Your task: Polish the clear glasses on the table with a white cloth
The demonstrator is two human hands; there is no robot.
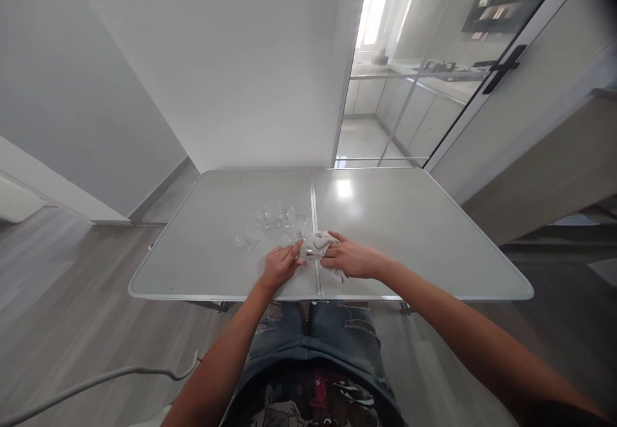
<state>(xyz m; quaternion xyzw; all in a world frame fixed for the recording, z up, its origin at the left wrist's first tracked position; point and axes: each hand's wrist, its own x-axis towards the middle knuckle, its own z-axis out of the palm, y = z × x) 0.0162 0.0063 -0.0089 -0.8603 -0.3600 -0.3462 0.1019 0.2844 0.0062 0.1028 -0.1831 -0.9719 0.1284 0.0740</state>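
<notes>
My left hand [281,266] is closed around one end of a small clear drinking glass [308,253], which lies tilted on its side above the table's middle seam. From the other side, my right hand [357,260] grips a white cloth [322,241] and presses it at the glass's opposite end. Part of the cloth hangs below the right fingers. Several more clear glasses [286,215] are grouped on the table just beyond and to the left of my left hand; their see-through outlines are hard to separate.
A pale folding table [414,234] with a metal rim and a central seam spans the space before me. A white wall [241,67] rises behind it. To the right is a glass-paned door [414,86]. A grey hose or cable [130,372] shows at lower left.
</notes>
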